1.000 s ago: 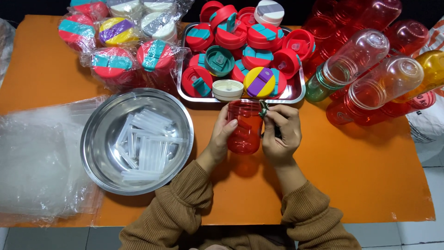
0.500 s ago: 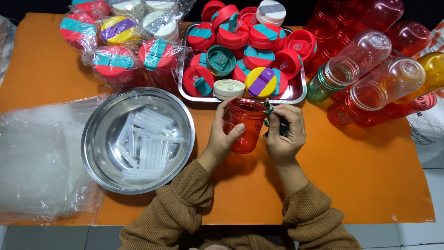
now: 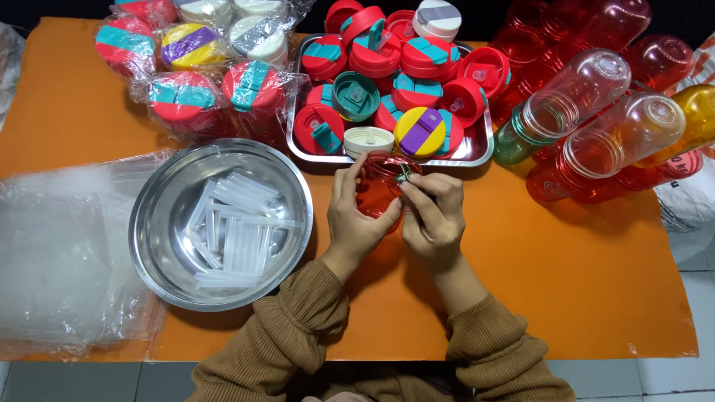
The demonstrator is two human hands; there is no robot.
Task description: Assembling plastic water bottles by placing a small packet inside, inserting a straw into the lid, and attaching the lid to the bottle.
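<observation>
Orange tabletop (image 3: 566, 283) spreads under me, with a steel tray (image 3: 477, 152) of coloured lids just beyond. My left hand (image 3: 356, 216) wraps the red bottle (image 3: 378, 186), tilted over the table's middle. My right hand (image 3: 432, 216) pinches a small green piece (image 3: 403, 176) at its mouth. That piece could slip and drop inside if my pinch loosens.

Hands (image 3: 395, 216) holding red bottle (image 3: 378, 186), perhaps lidless
</observation>
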